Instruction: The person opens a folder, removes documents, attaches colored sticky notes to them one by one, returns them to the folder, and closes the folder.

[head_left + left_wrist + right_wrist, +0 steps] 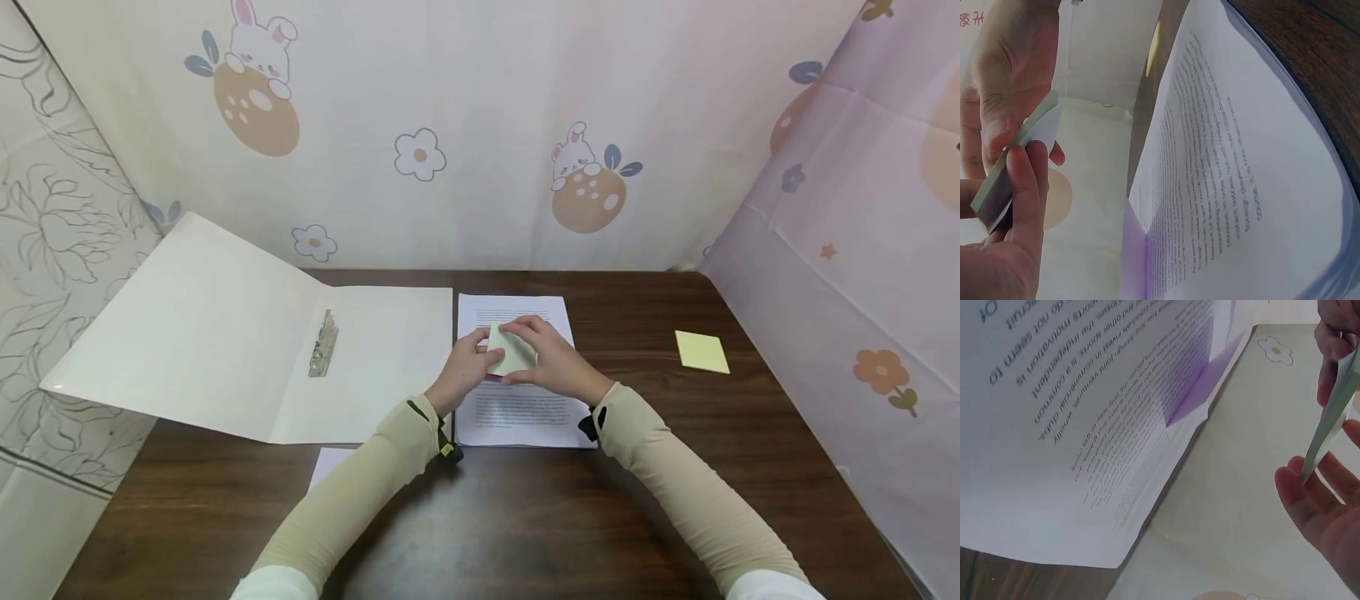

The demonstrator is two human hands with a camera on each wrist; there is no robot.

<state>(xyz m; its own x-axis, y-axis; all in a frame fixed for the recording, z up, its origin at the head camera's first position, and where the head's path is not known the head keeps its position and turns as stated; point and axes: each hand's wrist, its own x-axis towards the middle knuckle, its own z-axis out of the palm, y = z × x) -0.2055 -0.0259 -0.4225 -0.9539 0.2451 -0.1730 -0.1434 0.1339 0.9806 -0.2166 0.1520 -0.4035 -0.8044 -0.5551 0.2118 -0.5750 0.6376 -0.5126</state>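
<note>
Both hands hold a pale green sticky note pad (513, 354) above a stack of printed paper (517, 421). My left hand (461, 372) grips its left side, thumb on top and fingers beneath. On the opposite side, my right hand (558, 362) pinches it between thumb and fingers. The left wrist view catches the pad (1017, 150) tilted, with its edge showing. A purple sticky note (1190, 390) appears against the printed text in the right wrist view; the hands hide most of that spot in the head view.
A white lever-arch folder (390, 358) lies spread at the left, its metal clip (324, 343) showing. A yellow sticky pad (702, 352) sits at the right of the dark wooden table (525, 517). A pale purple sheet (327, 463) is partly hidden by the left sleeve. Patterned curtains surround the table.
</note>
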